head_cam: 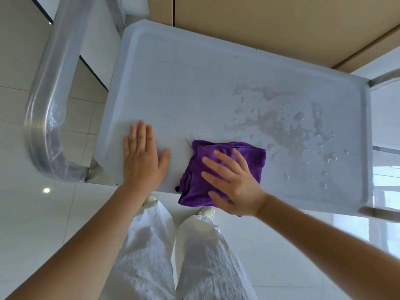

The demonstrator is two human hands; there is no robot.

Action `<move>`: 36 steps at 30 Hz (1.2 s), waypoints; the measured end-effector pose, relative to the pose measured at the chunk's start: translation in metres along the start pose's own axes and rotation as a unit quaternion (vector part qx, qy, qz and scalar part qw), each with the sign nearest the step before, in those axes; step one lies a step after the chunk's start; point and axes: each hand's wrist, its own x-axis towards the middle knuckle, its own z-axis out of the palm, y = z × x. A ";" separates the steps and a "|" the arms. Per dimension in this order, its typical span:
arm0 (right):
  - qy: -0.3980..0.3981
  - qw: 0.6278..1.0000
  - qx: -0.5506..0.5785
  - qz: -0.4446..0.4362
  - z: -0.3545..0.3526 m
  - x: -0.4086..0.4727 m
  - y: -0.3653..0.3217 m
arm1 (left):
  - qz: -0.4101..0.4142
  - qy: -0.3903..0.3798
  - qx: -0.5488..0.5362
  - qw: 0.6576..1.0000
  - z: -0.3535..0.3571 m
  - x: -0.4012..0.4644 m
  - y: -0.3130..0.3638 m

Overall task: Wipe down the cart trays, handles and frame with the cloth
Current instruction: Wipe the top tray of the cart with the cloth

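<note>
The cart's top tray (184,87) is pale grey with a raised rim. A folded purple cloth (249,154) lies at the tray's near edge and hangs slightly over it. My right hand (233,182) presses flat on the cloth with fingers spread. My left hand (141,156) rests flat on the bare tray, left of the cloth, fingers straight. Water drops and puddles (287,126) cover the tray's right half. The cart's metal handle (43,118), wrapped in clear plastic film, curves round the tray's left end.
A brown cardboard box (270,24) stands right behind the cart. A metal frame bar (385,77) shows at the tray's right end. The floor is glossy white tile (43,224). My legs in white trousers and shoes stand against the tray's near edge.
</note>
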 end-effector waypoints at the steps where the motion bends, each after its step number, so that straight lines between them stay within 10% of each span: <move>1: 0.049 0.994 0.021 0.094 0.003 -0.004 -0.015 | 0.016 0.001 -0.007 1.000 0.001 0.000 0.007; 5: 0.016 0.949 0.033 0.314 0.017 -0.004 -0.055 | 0.097 -0.022 -0.004 0.995 0.009 0.006 0.043; 14: -0.163 0.958 -0.107 0.208 0.014 -0.015 -0.002 | 0.137 -0.038 -0.002 0.990 0.021 0.030 0.056; 36: -0.126 0.942 -0.091 0.296 0.008 -0.004 0.014 | 0.145 -0.002 -0.026 0.989 0.029 0.070 0.079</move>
